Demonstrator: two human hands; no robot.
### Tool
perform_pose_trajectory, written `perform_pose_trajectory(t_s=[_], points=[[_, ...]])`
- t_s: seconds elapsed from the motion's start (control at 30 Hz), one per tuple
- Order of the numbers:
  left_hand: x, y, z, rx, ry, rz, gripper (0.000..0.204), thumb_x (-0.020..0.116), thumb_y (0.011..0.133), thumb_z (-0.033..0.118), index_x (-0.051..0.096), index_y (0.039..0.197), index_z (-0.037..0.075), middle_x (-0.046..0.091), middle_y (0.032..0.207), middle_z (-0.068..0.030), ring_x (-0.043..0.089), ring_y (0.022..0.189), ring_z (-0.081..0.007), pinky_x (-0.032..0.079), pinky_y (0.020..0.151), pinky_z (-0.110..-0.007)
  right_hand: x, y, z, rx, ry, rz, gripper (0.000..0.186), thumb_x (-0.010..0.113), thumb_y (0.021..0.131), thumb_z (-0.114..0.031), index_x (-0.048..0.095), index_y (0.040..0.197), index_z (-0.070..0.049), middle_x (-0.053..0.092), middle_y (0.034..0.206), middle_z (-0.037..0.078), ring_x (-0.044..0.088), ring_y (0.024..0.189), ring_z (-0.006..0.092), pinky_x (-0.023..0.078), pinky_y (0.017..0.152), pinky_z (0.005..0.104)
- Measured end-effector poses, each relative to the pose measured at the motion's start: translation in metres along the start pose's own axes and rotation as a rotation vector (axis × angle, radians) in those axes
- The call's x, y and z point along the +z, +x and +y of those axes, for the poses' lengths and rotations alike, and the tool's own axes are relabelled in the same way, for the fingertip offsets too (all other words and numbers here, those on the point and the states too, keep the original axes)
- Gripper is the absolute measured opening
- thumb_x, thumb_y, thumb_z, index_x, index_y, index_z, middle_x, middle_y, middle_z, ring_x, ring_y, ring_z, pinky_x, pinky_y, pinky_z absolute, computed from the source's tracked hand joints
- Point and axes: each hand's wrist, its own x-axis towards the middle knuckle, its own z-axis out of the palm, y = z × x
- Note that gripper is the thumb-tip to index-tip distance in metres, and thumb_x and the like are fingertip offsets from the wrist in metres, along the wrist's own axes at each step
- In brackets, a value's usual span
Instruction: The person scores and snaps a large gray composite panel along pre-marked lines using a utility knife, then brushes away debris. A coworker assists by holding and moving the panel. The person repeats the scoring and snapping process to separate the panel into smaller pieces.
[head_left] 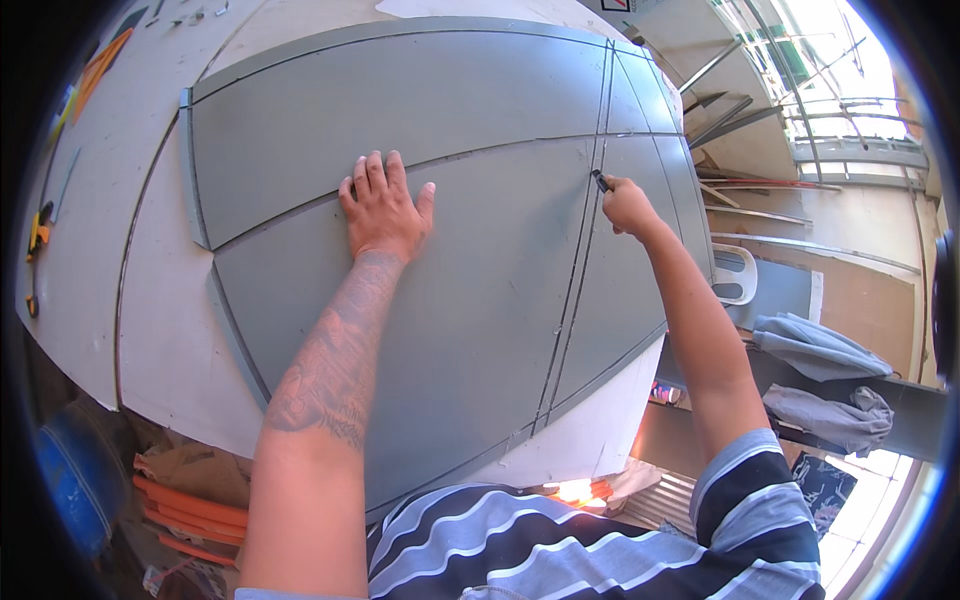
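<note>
One left hand (385,212), one right hand (628,206): two in all. One grey panel (440,280), one close-set pair of parallel lines (573,285). One small black hand tool (600,181). One light-blue cloth (815,345), one grey cloth (830,416). One white plastic chair (744,274). One blue barrel (78,470).

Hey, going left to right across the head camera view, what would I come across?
Yellow-and-black tool, left hand, black tool, right hand, white plastic loop, lower crumpled grey cloth.
</note>
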Motion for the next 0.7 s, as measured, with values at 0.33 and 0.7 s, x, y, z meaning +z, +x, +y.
perform_pose_trajectory(t_s=[0.33, 0.7], points=[[0.005, 0.002, -0.001, 0.003, 0.004, 0.023, 0.069, 0.036, 0.108, 0.056, 0.032, 0.161, 0.010, 0.034, 0.163, -0.0125, 0.026, 0.155, -0.0274, 0.019, 0.127, -0.050, 0.026, -0.062, 0.010, 0.039, -0.002, -0.034, 0.056, 0.045, 0.093, -0.006, 0.055, 0.148, -0.001, 0.075, 0.103, 0.024, 0.074, 0.065, 0.0297, 0.061, 0.069, 0.0393], [0.006, 0.001, -0.002, 0.019, -0.002, 0.060, 0.068, 0.038, 0.108, 0.056, 0.034, 0.158, 0.011, 0.036, 0.161, -0.0137, 0.027, 0.154, -0.0287, 0.020, 0.125, -0.051, 0.050, -0.123, 0.009, 0.123, -0.017, -0.074, 0.063, 0.041, 0.091, -0.004, 0.049, 0.154, -0.005, 0.072, 0.116, 0.023, 0.073, 0.083, 0.0319, 0.059, 0.080, 0.0417]])
